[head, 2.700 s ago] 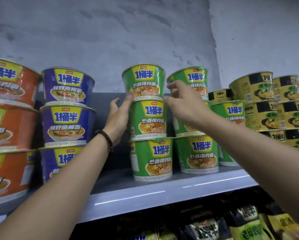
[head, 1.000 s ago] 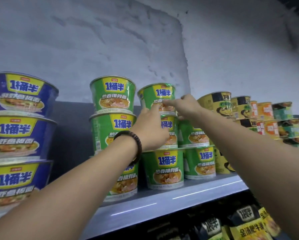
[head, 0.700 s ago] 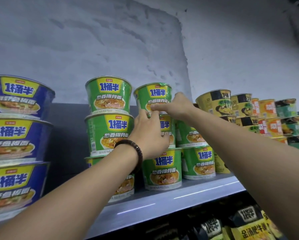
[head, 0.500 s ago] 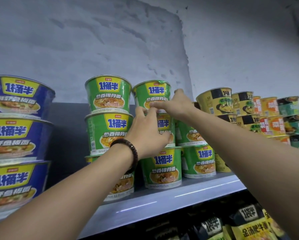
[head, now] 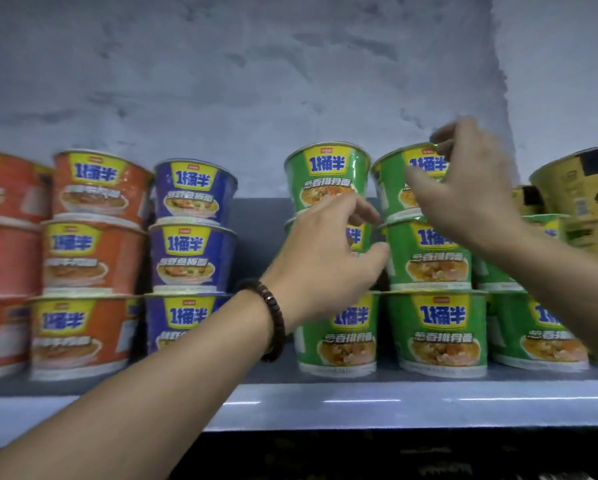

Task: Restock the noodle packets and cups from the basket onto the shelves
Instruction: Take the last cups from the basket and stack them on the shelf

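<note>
- Both hands raised.
- Left hand (head: 321, 261) loosely curled, empty, middle green cup (head: 358, 233) behind it.
- Right hand (head: 463, 192) blurred; top green cup (head: 391, 188) behind its fingers, grip unclear.

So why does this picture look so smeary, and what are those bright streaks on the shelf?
Head view: motion blur smears the right hand and the orange cups at the left; the streaks are glare on the shelf edge.

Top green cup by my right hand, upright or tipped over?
Upright. The top green cup stands base-down on the green cup beneath, label right way up; the right hand partly covers it.
</note>
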A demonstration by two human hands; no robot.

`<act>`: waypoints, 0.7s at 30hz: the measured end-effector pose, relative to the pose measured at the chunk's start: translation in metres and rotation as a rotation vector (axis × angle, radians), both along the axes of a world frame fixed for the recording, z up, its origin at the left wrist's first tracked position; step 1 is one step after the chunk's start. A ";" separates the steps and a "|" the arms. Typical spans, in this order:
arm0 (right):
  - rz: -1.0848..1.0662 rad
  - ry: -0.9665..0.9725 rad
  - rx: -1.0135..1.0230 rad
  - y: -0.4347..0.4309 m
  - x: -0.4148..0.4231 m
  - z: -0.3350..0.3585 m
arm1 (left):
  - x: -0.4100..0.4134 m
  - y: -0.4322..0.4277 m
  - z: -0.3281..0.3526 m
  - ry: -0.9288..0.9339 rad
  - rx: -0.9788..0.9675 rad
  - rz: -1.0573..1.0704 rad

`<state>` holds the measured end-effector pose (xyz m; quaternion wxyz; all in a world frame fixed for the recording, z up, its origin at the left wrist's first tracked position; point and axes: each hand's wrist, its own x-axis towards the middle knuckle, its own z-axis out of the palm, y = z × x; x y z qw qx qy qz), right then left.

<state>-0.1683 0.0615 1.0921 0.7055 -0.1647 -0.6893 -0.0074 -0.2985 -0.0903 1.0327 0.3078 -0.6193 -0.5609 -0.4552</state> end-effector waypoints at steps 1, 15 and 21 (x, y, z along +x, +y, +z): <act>0.052 0.007 0.036 -0.011 -0.008 -0.004 | -0.010 -0.011 -0.001 -0.020 0.041 0.020; 0.590 -0.386 -0.263 -0.128 -0.160 -0.071 | -0.170 -0.139 -0.031 -0.119 0.171 0.448; 0.742 -0.241 -0.473 -0.131 -0.218 -0.045 | -0.211 -0.163 -0.038 0.025 0.049 0.460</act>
